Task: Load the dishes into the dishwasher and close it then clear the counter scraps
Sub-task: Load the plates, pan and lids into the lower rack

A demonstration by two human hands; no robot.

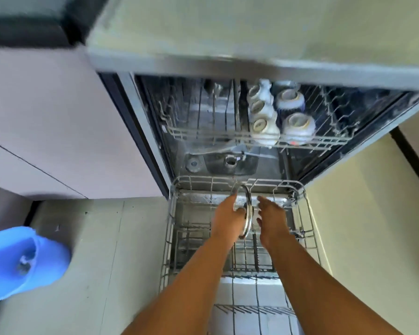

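A: What is the lid [244, 211] like?

B: A round glass lid with a shiny metal rim, standing on edge, seen almost edge-on. It sits over the far part of the pulled-out lower rack [310, 228], roughly at 12 o'clock from the person's arms.

A: And the left hand [226, 217]?

B: It is at the lid's 9 o'clock side, fingers curled against the glass, thumb near the knob at the centre. Its grip looks clamped on the lid, holding it upright.

A: The right hand [271, 221]?

B: At the lid's 3 o'clock side, fingers straight and spread apart, just beside the rim. Whether they touch it I cannot tell; that grip is apart and holds nothing.

A: What else is loaded?

B: The upper rack [203, 134], further off at 12 o'clock, carries several white and blue cups [298, 128] turned upside down, grouped right of its middle. The lower rack shows bare wire prongs near the arms.

A: Anything outside the dishwasher [153, 131]?

B: A blue bin [17, 262] on the floor [121, 250] at 9 o'clock, well apart from the rack
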